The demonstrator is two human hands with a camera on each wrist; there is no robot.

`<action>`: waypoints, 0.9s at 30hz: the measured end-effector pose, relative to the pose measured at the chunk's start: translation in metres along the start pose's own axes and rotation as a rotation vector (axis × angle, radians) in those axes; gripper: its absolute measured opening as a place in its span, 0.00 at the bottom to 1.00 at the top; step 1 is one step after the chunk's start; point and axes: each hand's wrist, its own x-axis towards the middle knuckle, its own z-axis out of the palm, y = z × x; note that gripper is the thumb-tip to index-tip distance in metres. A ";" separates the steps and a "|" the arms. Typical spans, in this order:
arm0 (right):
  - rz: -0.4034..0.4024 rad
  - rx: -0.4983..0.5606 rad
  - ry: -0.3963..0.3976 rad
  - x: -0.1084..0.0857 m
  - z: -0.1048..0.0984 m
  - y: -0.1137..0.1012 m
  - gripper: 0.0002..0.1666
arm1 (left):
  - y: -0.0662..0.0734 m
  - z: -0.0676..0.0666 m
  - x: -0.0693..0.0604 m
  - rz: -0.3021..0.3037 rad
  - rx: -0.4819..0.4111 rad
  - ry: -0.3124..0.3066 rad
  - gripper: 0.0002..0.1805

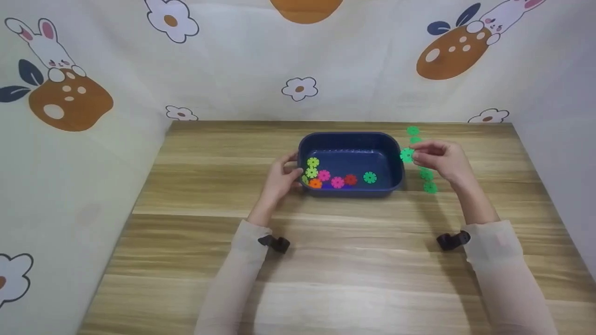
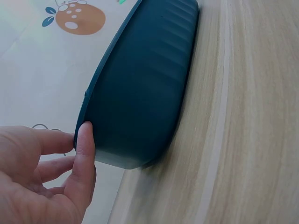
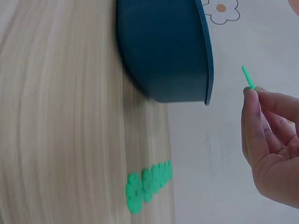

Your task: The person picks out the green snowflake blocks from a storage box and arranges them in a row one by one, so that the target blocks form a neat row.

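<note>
A dark blue plastic basin (image 1: 349,191) stands on the wooden table. My left hand (image 1: 279,177) grips its left end, thumb and fingers on either side of the rim, as the left wrist view also shows. Just past the basin's right rim, my right hand (image 1: 442,160) pinches a green snowflake-shaped disc (image 1: 407,155) between thumb and fingertips. In the right wrist view that disc (image 3: 248,77) appears edge-on, above the table. Inside the basin lie yellow-green discs (image 1: 312,162), pink discs (image 1: 337,182), an orange disc (image 1: 315,183), a red disc (image 1: 350,179) and one green disc (image 1: 370,177).
Several green discs (image 1: 430,187) lie in a row on the table right of the basin, partly behind my right hand. The wooden table (image 1: 354,260) ends at a printed cloth (image 1: 242,60) hanging behind it. Each wrist wears a black camera (image 1: 452,240).
</note>
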 end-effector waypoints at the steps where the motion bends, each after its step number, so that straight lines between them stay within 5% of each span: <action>1: -0.001 0.013 0.002 -0.002 -0.003 0.001 0.11 | 0.000 0.000 0.000 0.000 0.000 -0.001 0.30; 16: 0.055 -0.058 0.035 -0.026 -0.040 0.019 0.10 | 0.001 -0.001 0.000 -0.007 0.006 -0.001 0.31; 27: 0.119 0.044 -0.028 -0.035 -0.055 0.036 0.12 | 0.001 -0.001 0.000 -0.017 0.023 0.001 0.30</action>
